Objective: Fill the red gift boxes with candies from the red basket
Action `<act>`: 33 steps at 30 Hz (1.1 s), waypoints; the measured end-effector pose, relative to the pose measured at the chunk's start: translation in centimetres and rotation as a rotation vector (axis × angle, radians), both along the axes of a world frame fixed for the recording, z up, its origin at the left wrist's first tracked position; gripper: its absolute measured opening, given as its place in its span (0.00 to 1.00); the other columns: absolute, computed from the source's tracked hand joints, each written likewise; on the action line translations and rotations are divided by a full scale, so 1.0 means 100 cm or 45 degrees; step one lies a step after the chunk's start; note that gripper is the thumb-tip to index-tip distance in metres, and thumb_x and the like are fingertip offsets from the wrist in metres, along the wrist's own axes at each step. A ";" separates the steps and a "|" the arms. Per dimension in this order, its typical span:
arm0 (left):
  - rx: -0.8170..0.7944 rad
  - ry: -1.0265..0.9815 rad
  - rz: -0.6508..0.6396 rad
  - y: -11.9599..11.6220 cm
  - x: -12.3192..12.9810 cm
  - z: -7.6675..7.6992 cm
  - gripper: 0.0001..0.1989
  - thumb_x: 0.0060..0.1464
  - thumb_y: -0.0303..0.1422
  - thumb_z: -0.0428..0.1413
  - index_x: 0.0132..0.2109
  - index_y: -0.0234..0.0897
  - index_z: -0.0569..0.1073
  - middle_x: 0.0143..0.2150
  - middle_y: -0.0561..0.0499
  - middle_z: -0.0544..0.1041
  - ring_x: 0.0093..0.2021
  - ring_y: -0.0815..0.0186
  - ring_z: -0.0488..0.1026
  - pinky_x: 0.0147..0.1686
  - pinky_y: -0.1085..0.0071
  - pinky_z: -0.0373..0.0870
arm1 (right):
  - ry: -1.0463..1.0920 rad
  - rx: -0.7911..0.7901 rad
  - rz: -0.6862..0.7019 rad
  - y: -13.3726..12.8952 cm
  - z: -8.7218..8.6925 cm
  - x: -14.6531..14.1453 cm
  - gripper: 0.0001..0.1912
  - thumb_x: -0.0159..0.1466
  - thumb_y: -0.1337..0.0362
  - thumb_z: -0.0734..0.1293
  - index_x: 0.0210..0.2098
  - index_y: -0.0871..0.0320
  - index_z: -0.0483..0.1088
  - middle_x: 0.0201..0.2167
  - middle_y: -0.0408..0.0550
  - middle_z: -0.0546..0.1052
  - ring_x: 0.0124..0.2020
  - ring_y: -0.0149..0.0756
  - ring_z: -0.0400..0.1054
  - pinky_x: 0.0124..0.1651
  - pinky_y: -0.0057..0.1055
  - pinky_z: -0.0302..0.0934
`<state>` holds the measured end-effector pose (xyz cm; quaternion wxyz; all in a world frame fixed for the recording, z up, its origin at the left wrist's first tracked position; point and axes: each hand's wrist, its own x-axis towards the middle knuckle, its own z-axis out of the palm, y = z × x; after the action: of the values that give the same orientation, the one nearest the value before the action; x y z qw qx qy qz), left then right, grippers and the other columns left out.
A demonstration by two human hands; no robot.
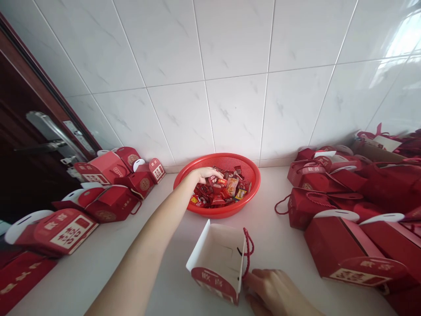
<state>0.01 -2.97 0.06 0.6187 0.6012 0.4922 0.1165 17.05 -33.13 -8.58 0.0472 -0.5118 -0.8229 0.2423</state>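
My left hand (210,174) reaches into a red plastic basket (217,213) full of wrapped candies (232,186). Its fingers are closed around a few red-wrapped candies (219,181). In front of the basket stands a small red candy box (215,281), its top open and its pale inside showing no candies. A twisted dark-red cord handle (249,245) hangs along the right side of this box. At the lower right corner of the box is my right hand (272,287), fingers loosely bent and slightly apart, tips at the box wall and the cord's lower end.
Folded red boxes (112,204) line the left side of the white counter (158,276). Many more red boxes (342,245) crowd the right side. Behind the basket rises a tiled wall (237,114). A dark door with a metal handle (55,136) is at far left.
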 end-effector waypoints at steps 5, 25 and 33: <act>0.111 0.091 0.033 0.002 0.000 -0.001 0.13 0.40 0.22 0.67 0.36 0.35 0.76 0.34 0.49 0.82 0.31 0.67 0.79 0.36 0.73 0.78 | -0.032 -0.015 -0.003 0.002 0.003 -0.001 0.11 0.60 0.74 0.64 0.38 0.56 0.73 0.39 0.49 0.83 0.38 0.43 0.79 0.32 0.29 0.54; 0.812 0.479 -0.417 -0.018 0.083 0.000 0.11 0.53 0.29 0.64 0.45 0.36 0.80 0.46 0.48 0.82 0.46 0.61 0.77 0.45 0.67 0.73 | -0.066 0.130 0.013 0.003 -0.011 0.003 0.08 0.57 0.75 0.65 0.33 0.56 0.70 0.34 0.45 0.83 0.32 0.39 0.79 0.26 0.30 0.46; 0.926 0.702 -0.509 -0.021 0.073 -0.002 0.15 0.32 0.22 0.69 0.32 0.38 0.80 0.29 0.51 0.79 0.36 0.57 0.77 0.38 0.67 0.70 | -0.169 0.206 0.063 0.003 -0.006 0.003 0.08 0.56 0.74 0.67 0.34 0.57 0.71 0.33 0.45 0.83 0.31 0.40 0.79 0.24 0.32 0.41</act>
<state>7.31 -5.08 -0.17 0.2260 0.8690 0.4401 -0.0037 17.38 -32.79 -9.15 0.0280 -0.5007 -0.8535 0.1418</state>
